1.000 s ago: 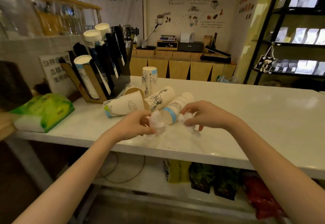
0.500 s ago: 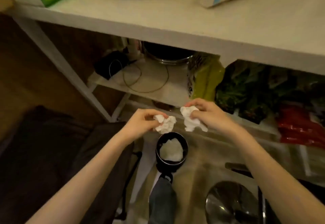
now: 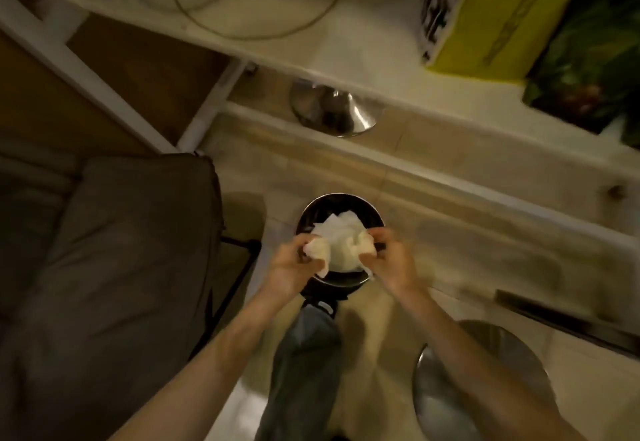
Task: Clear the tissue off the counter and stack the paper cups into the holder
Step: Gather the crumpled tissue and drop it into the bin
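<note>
Both forearms reach down over a small black bin [image 3: 346,279] on the floor. The left hand [image 3: 291,267] fingers pinch a crumpled tissue [image 3: 317,252]; the right hand [image 3: 389,260] fingers clutch another wad [image 3: 363,248] above the bin's mouth, where more white tissue [image 3: 337,232] lies. Farther off, the yellow bag [image 3: 485,14] on the lower shelf [image 3: 346,42] carries black lettering, too blurred to read.

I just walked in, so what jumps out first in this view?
Two bare hands meet at the centre, the left hand and right hand each pinching crumpled white tissue over a small black bin on the floor. The bin already holds white paper. Top right, a yellow bag sits on a low shelf.
</note>
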Available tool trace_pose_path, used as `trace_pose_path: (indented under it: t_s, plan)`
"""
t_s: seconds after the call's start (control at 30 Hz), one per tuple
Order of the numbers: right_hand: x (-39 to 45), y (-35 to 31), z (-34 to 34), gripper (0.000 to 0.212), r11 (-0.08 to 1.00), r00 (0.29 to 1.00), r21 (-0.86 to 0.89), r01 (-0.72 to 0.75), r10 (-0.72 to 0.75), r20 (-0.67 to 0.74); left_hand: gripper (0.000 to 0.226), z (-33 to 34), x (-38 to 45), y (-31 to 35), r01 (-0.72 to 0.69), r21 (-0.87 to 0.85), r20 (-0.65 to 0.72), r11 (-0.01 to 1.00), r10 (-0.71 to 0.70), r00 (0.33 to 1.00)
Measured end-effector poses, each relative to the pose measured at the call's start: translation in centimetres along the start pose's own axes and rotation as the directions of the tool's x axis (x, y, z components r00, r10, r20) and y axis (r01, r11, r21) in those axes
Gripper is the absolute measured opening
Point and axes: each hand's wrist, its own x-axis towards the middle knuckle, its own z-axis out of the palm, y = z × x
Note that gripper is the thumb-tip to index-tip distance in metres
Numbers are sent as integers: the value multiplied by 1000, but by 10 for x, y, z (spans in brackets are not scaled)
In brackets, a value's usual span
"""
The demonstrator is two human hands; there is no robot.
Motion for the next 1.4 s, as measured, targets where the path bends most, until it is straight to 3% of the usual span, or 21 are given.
trace_pose_path:
  t_s: [0.17,0.3,0.43,0.63,0.83,1.07,1.2,1.4]
  plan:
    - [59,65,48,32,1000,997,-26,-13,11,-78,35,42,66,-70,71,-76,-64,995,-76,995]
    - [91,92,76,54,997,997,-74,-19,25,69,52,57,102,-97,132,-103,14,986,-131,991]
    - [98,99,81,63,992,985,-121,-46,65,162,67,57,107,-105,214,-18,155,977,-209,966]
    - [71,65,56,66,996,988,-70,-47,57,142,64,41,76,-79,305,54,143,951,-310,940]
    - [12,-18,5,63,999,998,-12,45,-44,55,64,8,20,5,210,-94,134,973,-197,971]
    - [-88,-133,-77,64,964,964,31,263,-260,-59,72,-52,-73,130,-98,116,187,988,75,979]
    - [-145,-197,-118,60,918,915,64,391,-381,-130,71,-83,-129,210,-288,201,131,936,266,955]
    - [-210,-283,-173,59,834,816,-5,552,-541,-204,70,-116,-207,311,-466,314,26,827,483,875]
